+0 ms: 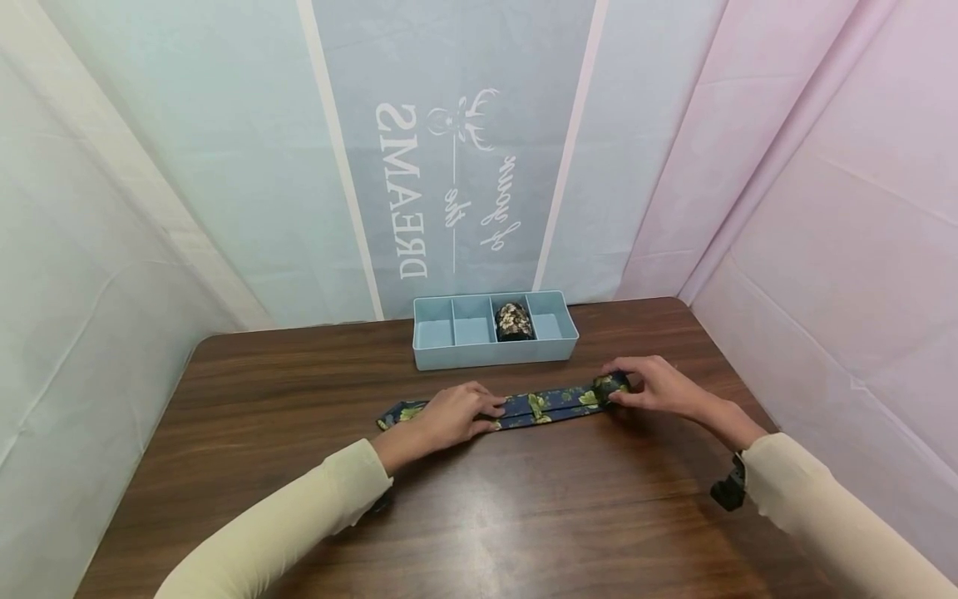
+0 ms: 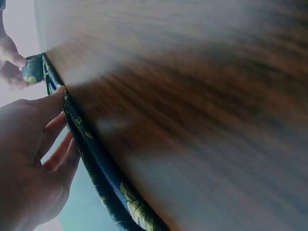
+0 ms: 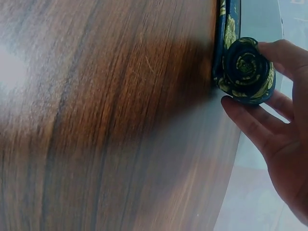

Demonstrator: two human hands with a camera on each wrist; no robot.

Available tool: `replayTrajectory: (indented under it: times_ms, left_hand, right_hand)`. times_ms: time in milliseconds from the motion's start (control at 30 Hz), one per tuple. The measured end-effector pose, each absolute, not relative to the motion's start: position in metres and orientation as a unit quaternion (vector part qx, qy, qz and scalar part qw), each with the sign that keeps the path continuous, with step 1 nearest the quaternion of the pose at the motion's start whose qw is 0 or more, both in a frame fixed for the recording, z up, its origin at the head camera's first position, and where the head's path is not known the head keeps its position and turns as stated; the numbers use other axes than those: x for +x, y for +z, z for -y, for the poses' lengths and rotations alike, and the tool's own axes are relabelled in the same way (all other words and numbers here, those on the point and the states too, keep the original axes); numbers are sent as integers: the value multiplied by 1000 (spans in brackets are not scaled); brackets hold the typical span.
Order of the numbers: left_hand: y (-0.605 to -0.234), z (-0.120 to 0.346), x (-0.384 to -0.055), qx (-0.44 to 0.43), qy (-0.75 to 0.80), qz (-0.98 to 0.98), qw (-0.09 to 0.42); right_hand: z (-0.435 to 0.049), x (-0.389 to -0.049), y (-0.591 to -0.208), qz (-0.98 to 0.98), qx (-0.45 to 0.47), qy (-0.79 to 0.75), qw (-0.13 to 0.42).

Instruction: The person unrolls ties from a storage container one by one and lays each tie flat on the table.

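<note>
A dark blue necktie (image 1: 563, 403) with yellow-green flowers lies across the table, its right end wound into a spiral roll (image 3: 246, 67). My right hand (image 1: 659, 385) grips that roll between thumb and fingers, as the right wrist view shows. On the flat, unrolled stretch rests my left hand (image 1: 456, 413), its fingers fairly straight and touching the cloth in the left wrist view. The tie's pointed end (image 1: 392, 414) sticks out to the left beyond my left hand.
Behind the tie stands a light blue box (image 1: 490, 356) with several compartments. Its third compartment from the left holds a rolled black item with pale flowers (image 1: 513, 321). Bare brown tabletop (image 1: 479, 516) spreads in front, and printed cloth (image 1: 464, 50) hangs at the back.
</note>
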State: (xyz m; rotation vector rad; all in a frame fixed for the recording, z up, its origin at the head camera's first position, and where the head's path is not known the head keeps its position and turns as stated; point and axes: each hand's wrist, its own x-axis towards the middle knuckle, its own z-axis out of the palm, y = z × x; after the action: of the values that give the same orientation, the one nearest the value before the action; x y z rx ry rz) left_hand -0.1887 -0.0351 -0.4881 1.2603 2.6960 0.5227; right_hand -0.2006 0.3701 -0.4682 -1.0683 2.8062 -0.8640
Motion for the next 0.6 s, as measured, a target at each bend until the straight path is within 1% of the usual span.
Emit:
replayTrajectory:
  times_ms: [233, 600]
  left_hand:
    - [-489, 40, -189, 417, 177, -890, 55]
    - [-484, 47, -187, 423, 177, -887, 55]
  right_hand:
    - [-374, -200, -468, -886, -376, -271, -10]
    - [-386, -199, -470, -902, -335, -270, -23]
